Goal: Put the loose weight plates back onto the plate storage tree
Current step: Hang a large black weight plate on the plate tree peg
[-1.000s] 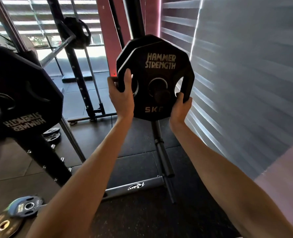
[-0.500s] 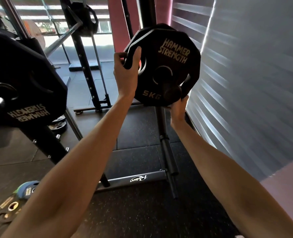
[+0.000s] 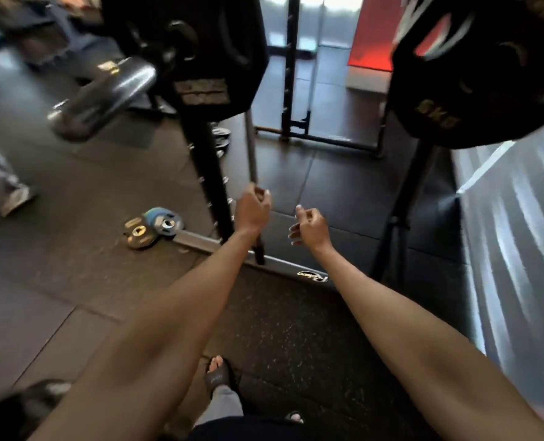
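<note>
On the floor by the rack lie small loose plates (image 3: pixel 151 229), light and rigid, best pinched at the rim; left hand (image 3: pixel 252 209) and right hand (image 3: pixel 308 226) hang empty, loosely curled.

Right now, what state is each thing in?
5 kg plate: hanging on the tree, released.
Left hand: empty, loosely curled.
Right hand: empty, loosely curled.
Small plates: loose on the floor, stacked by the base rail.
Large plate: racked.
</note>
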